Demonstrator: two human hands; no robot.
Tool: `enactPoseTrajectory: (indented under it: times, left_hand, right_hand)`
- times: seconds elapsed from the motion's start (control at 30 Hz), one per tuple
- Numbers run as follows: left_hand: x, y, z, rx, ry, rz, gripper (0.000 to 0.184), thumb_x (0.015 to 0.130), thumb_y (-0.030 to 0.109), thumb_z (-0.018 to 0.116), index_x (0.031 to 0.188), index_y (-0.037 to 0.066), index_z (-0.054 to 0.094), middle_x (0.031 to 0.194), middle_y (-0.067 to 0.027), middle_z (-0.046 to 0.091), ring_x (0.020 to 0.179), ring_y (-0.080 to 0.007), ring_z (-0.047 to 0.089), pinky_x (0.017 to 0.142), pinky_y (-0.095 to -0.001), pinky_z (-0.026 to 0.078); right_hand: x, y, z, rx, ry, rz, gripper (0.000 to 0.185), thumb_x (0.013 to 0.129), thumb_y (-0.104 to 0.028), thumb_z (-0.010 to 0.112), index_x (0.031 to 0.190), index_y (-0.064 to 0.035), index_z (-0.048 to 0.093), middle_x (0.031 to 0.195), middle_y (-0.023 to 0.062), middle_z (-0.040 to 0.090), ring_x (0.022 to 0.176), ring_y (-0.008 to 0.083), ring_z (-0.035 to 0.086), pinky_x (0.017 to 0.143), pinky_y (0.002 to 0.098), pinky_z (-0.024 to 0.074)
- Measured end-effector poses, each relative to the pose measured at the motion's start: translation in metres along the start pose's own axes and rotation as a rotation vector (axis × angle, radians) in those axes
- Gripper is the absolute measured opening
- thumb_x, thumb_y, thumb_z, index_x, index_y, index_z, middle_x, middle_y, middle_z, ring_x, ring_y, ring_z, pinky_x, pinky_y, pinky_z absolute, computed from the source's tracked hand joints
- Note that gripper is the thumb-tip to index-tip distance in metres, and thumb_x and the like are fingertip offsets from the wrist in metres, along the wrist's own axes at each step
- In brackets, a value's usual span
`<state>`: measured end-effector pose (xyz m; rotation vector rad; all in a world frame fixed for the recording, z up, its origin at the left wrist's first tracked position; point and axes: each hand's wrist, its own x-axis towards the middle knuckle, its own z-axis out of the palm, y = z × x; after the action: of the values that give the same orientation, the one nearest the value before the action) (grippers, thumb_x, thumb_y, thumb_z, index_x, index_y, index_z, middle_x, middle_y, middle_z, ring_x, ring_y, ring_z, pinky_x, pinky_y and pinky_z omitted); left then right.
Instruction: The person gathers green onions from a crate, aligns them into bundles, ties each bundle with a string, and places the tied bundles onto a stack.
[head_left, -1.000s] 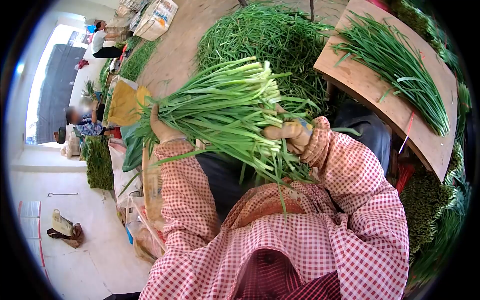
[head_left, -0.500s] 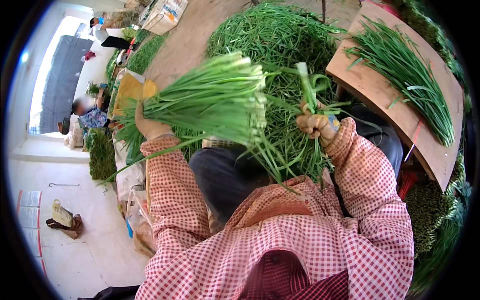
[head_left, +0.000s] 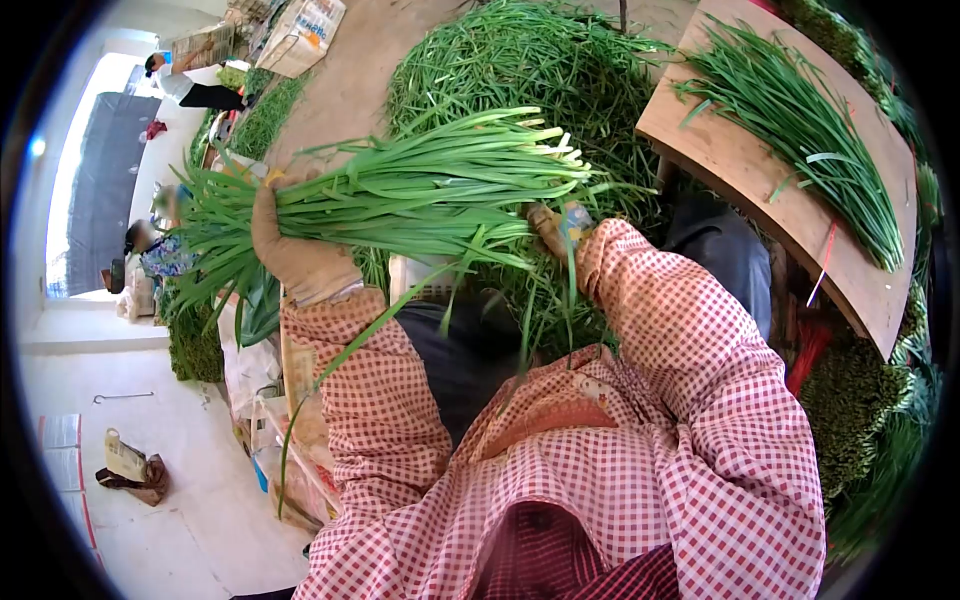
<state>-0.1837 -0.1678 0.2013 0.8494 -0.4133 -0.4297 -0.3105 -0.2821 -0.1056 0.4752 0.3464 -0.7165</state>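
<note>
A thick bunch of garlic chives [head_left: 400, 190] lies across my gloved left hand [head_left: 300, 262], which is closed around its leafy part. The pale cut ends point right and the leaf tips fan out to the left. Several loose leaves droop below the bunch. My gloved right hand [head_left: 556, 230] is at the underside of the bunch near the cut ends, its fingers curled against the chives and partly hidden by them. A thin green leaf hangs by this hand.
A large heap of loose green leaves [head_left: 500, 75] covers the ground ahead. On the right, a curved wooden board [head_left: 690, 115] carries more chives [head_left: 800, 130]. A white sack [head_left: 303, 38] lies at the far left. Other people [head_left: 190, 85] are in the left background.
The small clump of leaves and stalk in my right hand is no longer seen there. That hand has moved left to the bunch. My left hand has turned the bunch flatter and shifted slightly left.
</note>
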Motion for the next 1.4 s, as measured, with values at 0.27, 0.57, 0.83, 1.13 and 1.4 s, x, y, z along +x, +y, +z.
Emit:
enactPoseTrajectory:
  times: [0.27,0.57,0.83,1.13,1.4]
  left_hand:
    - [0.009,0.057,0.014,0.263,0.071,0.122,0.029,0.091,0.028,0.049,0.093,0.0,0.059,0.091,-0.0153,0.064,0.083,-0.0294,0.063,0.077,-0.0443,0.054]
    - [0.025,0.046,0.024,0.105,0.187,0.1,0.031,0.088,0.026,0.053,0.103,-0.001,0.06,0.106,-0.0167,0.062,0.094,-0.0301,0.061,0.084,-0.0442,0.051]
    - [0.006,0.013,0.054,-0.012,0.189,0.082,0.022,0.087,0.022,0.055,0.09,0.002,0.063,0.096,-0.0139,0.065,0.086,-0.0287,0.062,0.079,-0.0434,0.053]
    - [-0.004,-0.003,0.059,0.088,0.02,0.211,0.028,0.09,0.024,0.051,0.087,-0.001,0.062,0.085,-0.0142,0.064,0.082,-0.028,0.063,0.076,-0.0408,0.053]
    - [-0.028,-0.039,0.058,-0.028,-0.036,0.124,0.027,0.09,0.024,0.051,0.088,-0.001,0.061,0.086,-0.0137,0.063,0.083,-0.0296,0.063,0.077,-0.0419,0.053]
  right_hand:
    - [-0.081,-0.055,0.038,-1.548,0.307,-0.209,0.035,0.094,-0.016,0.053,0.127,-0.0057,0.049,0.096,0.0132,0.062,0.068,0.0168,0.06,0.048,0.0292,0.0471]
    - [-0.143,-0.001,0.085,-1.024,-0.415,0.168,0.048,0.086,-0.028,0.066,0.123,-0.0031,0.05,0.125,0.0153,0.057,0.099,0.0244,0.064,0.054,0.02,0.0526]
    - [-0.134,0.005,0.095,-1.137,0.418,-0.14,0.019,0.09,-0.024,0.06,0.082,-0.0071,0.059,0.064,0.0013,0.056,0.047,0.0081,0.046,0.039,0.0227,0.0386]
    - [-0.176,0.014,0.097,-0.773,-0.126,0.135,0.032,0.085,-0.03,0.068,0.107,-0.0097,0.056,0.066,-0.0052,0.046,0.047,0.0067,0.043,0.037,0.0209,0.0315]
    - [-0.146,0.032,0.093,-0.64,-0.142,0.333,0.036,0.091,-0.044,0.06,0.098,-0.0093,0.057,0.077,-0.0021,0.052,0.051,0.0069,0.046,0.037,0.0212,0.0376]
